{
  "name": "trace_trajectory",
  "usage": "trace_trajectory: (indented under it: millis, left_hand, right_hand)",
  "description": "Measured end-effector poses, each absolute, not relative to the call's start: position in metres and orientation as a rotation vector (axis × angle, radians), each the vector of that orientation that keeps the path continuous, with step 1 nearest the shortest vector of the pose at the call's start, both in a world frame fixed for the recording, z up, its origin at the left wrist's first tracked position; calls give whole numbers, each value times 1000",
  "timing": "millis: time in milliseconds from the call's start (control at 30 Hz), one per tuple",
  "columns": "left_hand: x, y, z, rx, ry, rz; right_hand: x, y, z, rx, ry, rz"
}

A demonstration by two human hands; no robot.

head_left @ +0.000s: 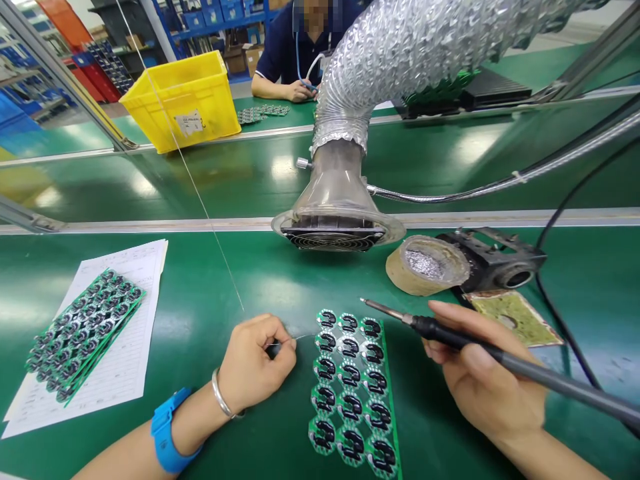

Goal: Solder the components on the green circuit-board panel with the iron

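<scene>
1. Right of the circuit panel (351, 403), a soldering iron (530, 371) runs out of frame.
2. Left of the panel, the left hand (255, 360) hides part of a fine wire (303, 337).
3. Beyond the panel, the top edge crops a foil duct (400, 73).
4. Farther beyond, a co-worker (281, 53) sits, head blurred.
5. Far left of it, papers (127, 373) carry illegible writing.

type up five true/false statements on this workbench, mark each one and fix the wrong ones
1. The right hand holds a soldering iron. True.
2. The wide wristband is red. False: the wide wristband is blue.
3. The left hand pinches a thin wire. True.
4. The yellow bin is at the lower right of the picture. False: the yellow bin is at the upper left.
5. A stack of circuit boards lies on papers. True.
</scene>
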State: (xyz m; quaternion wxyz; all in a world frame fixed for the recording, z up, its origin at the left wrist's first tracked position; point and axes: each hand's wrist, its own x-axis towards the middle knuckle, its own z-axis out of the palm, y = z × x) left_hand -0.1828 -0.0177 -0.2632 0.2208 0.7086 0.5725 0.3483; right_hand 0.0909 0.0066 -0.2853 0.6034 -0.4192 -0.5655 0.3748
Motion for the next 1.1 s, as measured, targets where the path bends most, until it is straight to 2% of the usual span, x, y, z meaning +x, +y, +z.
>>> trace_trajectory:
  millis: [133, 233, 700, 1100]
  left_hand:
    - [-183, -19, -261, 1978, 1577, 979]
    - [-184, -20, -260, 2005, 1582, 996]
    - [-182, -25, -257, 2172, 1576, 1015]
    - [-181, -24, -258, 2231, 1583, 1050]
  right_hand:
    - [82, 18, -283, -861, -1097, 1194]
    - [80, 24, -286, -825, -1066, 1273]
    - [64, 29, -285, -868, -1008, 1279]
    - [70, 22, -297, -958, -1181, 1217]
